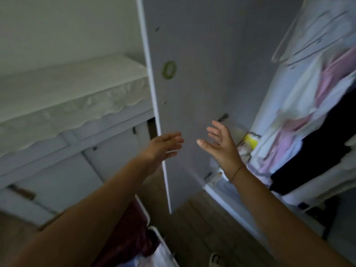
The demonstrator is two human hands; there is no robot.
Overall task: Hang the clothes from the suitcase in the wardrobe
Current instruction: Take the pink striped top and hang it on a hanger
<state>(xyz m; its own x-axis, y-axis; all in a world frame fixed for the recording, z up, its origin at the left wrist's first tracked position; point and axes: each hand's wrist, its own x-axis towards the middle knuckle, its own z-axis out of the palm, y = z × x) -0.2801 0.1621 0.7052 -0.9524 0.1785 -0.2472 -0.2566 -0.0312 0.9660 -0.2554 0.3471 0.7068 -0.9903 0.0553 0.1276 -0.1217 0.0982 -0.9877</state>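
The left hand [165, 146], open and empty, was at the edge of the wardrobe door [192, 74]. The right hand [221, 145], spread, hovered near hanging clothes [308, 122].

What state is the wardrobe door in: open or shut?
Open: the door stands swung out, its edge toward the camera, and hanging clothes show inside beside it.

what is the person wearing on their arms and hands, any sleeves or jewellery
No sleeves show anywhere in view. A thin dark cord bracelet circles the wrist of the right hand. The left hand and its wrist wear nothing. No gloves or watch; blur could hide a ring.
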